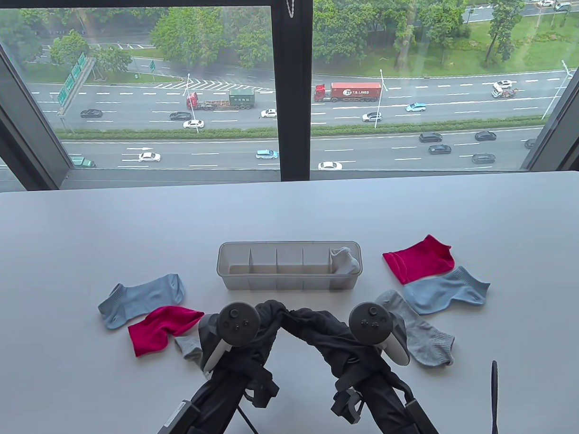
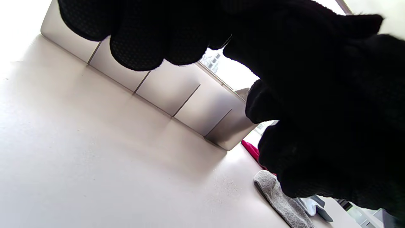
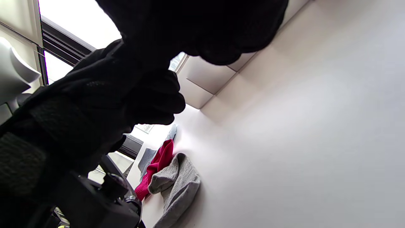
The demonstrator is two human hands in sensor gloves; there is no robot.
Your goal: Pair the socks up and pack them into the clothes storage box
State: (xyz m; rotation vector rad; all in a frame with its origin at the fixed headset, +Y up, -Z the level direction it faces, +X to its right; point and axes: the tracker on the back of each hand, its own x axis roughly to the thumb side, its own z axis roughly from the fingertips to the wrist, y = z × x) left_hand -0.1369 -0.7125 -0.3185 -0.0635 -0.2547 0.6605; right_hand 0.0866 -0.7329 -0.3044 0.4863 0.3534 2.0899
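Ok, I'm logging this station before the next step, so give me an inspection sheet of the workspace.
Surface: white table, bare at the far side.
Job's things: clear storage box with a grey bundle in its rightmost compartment; blue, red and grey socks loose on both sides.
Clutter: nothing seen.
Grippers: left hand and right hand together grip a black sock above the table.
Cables: black cable near the front edge.
Surroundings: window over a highway.
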